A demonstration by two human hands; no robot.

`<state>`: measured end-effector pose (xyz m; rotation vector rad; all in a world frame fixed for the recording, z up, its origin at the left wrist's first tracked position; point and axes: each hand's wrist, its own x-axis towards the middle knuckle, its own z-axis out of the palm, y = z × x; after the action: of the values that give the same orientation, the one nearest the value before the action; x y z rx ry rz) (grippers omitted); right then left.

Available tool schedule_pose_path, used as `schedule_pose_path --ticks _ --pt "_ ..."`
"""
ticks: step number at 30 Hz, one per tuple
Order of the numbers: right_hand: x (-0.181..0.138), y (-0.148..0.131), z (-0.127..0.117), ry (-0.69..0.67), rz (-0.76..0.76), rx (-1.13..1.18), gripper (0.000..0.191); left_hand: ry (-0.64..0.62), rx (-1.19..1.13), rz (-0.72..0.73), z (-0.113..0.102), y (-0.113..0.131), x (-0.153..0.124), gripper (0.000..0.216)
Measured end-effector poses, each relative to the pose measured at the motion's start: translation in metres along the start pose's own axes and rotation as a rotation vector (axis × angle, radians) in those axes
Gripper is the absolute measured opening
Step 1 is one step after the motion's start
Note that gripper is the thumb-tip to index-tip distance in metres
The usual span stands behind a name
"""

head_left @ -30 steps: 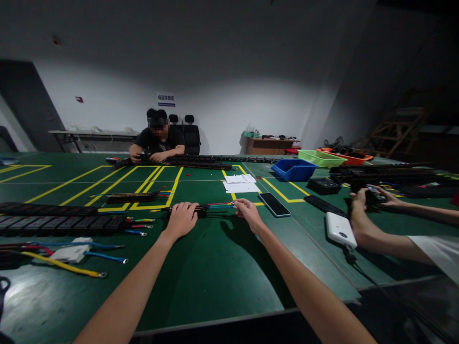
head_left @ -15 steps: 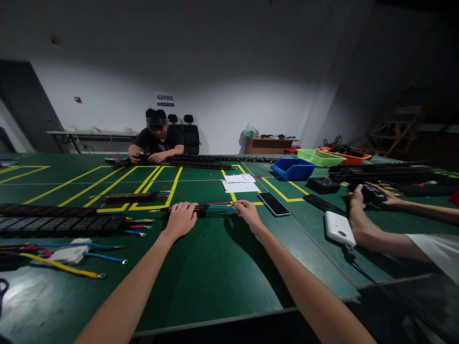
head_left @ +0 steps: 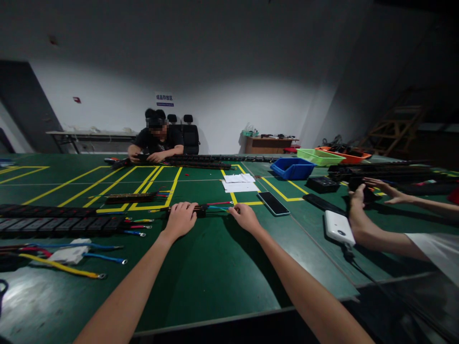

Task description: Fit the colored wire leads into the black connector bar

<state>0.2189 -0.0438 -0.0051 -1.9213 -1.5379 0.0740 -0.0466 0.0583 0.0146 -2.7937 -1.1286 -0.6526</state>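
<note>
My left hand [head_left: 181, 219] lies curled over the end of a short dark strip [head_left: 200, 209] on the green table [head_left: 215, 267]. Red, blue and green wires [head_left: 218, 206] run out of that strip to the right. My right hand [head_left: 245, 216] is closed in a pinch on the ends of these wires. Both arms reach far forward across the table.
A black phone [head_left: 273, 203] and white papers [head_left: 239, 182] lie just beyond my right hand. Long black strips [head_left: 60, 223] and loose wires [head_left: 71, 253] are at left. A co-worker's hands [head_left: 362, 196] and a white device [head_left: 339, 228] are at right. Another person [head_left: 157, 138] sits opposite. Bins [head_left: 292, 168] stand behind.
My right hand slid a little left along the wires towards the strip. The co-worker's far hand opened and lifted off the black part. My left hand stayed put.
</note>
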Motion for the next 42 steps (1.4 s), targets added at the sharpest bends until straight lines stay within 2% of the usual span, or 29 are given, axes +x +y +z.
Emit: schedule_pose_path --ticks 7,15,17,22,25,42 --pt "0.001 0.003 0.001 0.031 0.080 0.237 0.042 -0.003 0.007 0.004 0.000 0.000 0.000 0.045" --pt "0.002 0.004 0.003 0.103 0.116 0.360 0.038 0.000 0.014 0.003 0.002 -0.001 0.001 0.045" --pt "0.003 0.004 0.004 0.090 0.154 0.480 0.039 -0.004 0.003 0.001 0.002 -0.001 0.001 0.045" --pt "0.005 -0.002 0.003 0.026 0.282 0.950 0.036 -0.009 0.013 0.004 0.003 -0.002 0.001 0.046" --pt "0.004 -0.007 0.000 0.030 0.350 1.109 0.030 -0.004 0.007 0.005 0.004 -0.003 0.001 0.047" --pt "0.003 -0.010 -0.005 -0.011 0.451 0.989 0.021 0.004 0.005 -0.010 -0.002 0.003 -0.001 0.046"
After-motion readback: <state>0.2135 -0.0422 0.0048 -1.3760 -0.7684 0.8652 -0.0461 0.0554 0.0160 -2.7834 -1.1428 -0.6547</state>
